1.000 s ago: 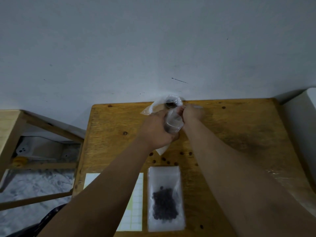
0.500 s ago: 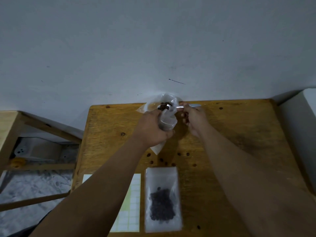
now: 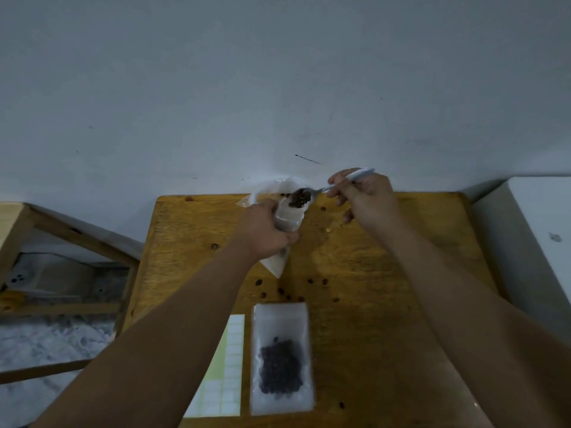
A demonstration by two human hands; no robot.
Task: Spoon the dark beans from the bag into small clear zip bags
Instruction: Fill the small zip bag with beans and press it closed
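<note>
Found left grip [image 3: 265, 231] clenched round the middle of a small clear zip bag [image 3: 289, 217], mouth up, held above the far edge of the tabletop [image 3: 386, 288]; found right grip [image 3: 367, 199] pinching the pale handle of a spoon [image 3: 323, 189], handle angled up and to the right; noted spoon bowl heaped with dark beans [image 3: 299, 199], poised right at the mouth of the held bag; cannot tell whether bowl touches the bag's rim. Logged the bigger, crumpled supply bag [image 3: 272, 186] just behind the left grip, close against the wall [image 3: 278, 88]. Logged a second zip bag [image 3: 279, 322] lying flat at the near tabletop edge, a cluster of beans in its lower half; just beside it on the left, a sheet of blank labels [image 3: 230, 366]. Noted several loose beans [image 3: 259, 282] scattered on the wood between the held bag and the flat one. Noted a white box [image 3: 537, 257] right of the tabletop; a wooden frame [image 3: 71, 232] to the left.
</note>
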